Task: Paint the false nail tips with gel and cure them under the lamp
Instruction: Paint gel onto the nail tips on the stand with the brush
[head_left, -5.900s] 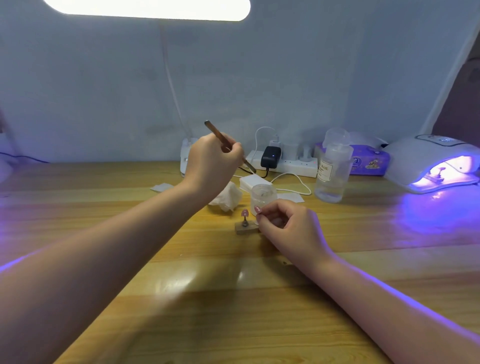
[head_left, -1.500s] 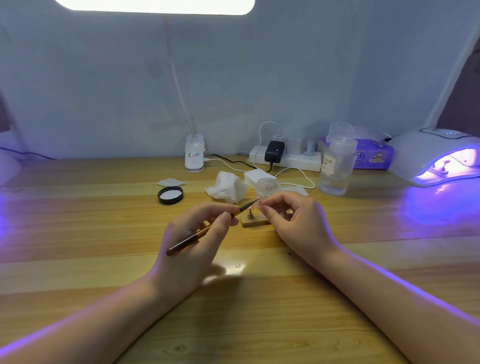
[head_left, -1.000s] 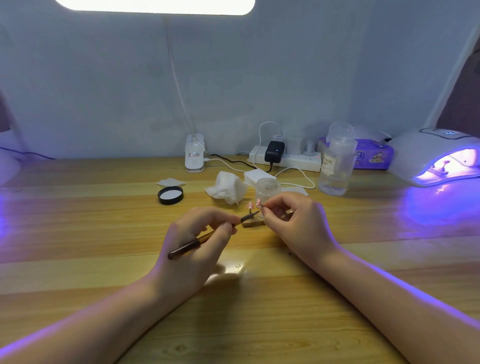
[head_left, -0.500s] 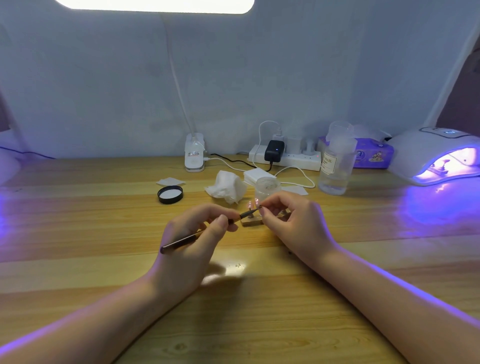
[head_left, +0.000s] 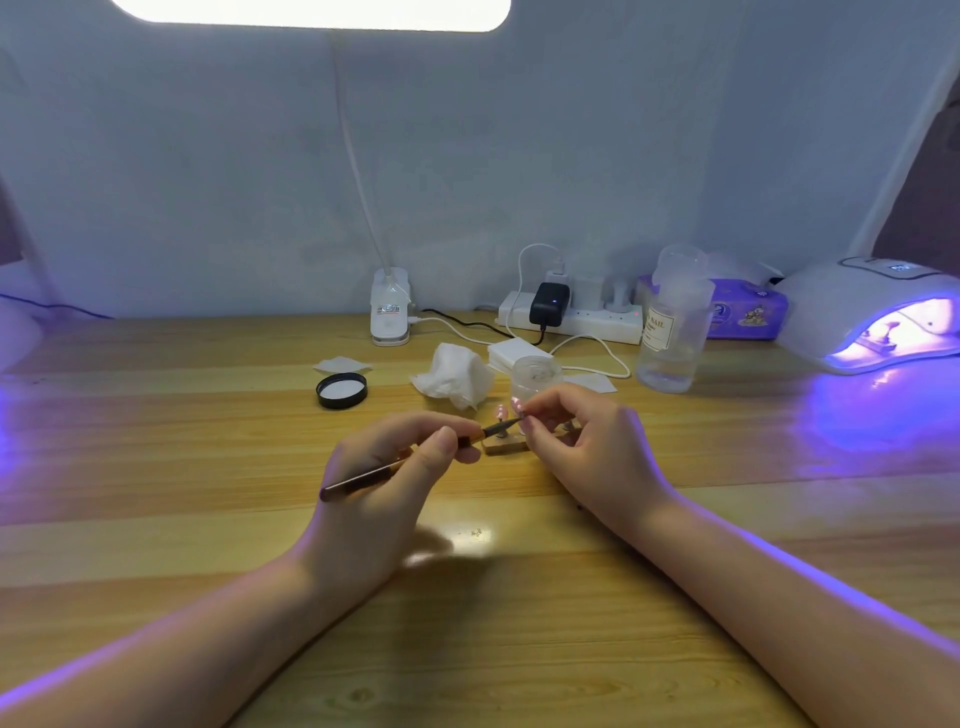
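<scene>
Bare table (head_left: 156, 467) lies wide to the left and along the near edge. Behind the hands stand a tissue (head_left: 453, 375), jar (head_left: 535, 375) and lid (head_left: 341, 389), close together. Further back, cables (head_left: 587, 348), a power strip (head_left: 571, 319) and bottle (head_left: 672, 332) crowd the wall. The lamp (head_left: 872, 317) blocks the far right.
</scene>
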